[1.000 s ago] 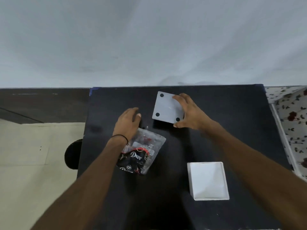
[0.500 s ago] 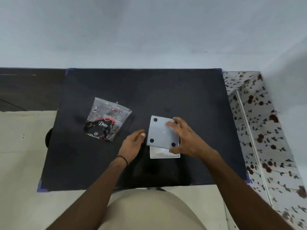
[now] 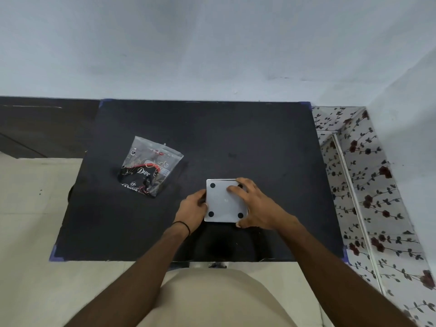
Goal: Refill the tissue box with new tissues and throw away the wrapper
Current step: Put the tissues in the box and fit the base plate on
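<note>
A white square tissue box stands upside down on the black table, its base plate with small black round feet facing up. My right hand lies flat on the base, fingers spread over its right half. My left hand grips the box's left side. The empty clear wrapper, printed black, red and white, lies flat on the table to the left of the box, apart from both hands.
A pale wall runs behind the table. A surface with a flowered pattern adjoins the table's right edge. Light floor tiles lie to the left, and my beige-clad lap is below the table's near edge.
The base plate, carried tilted in my right hand, now sits flush on the box. My left hand has closed against the box's left side. The view has pulled back from the table.
</note>
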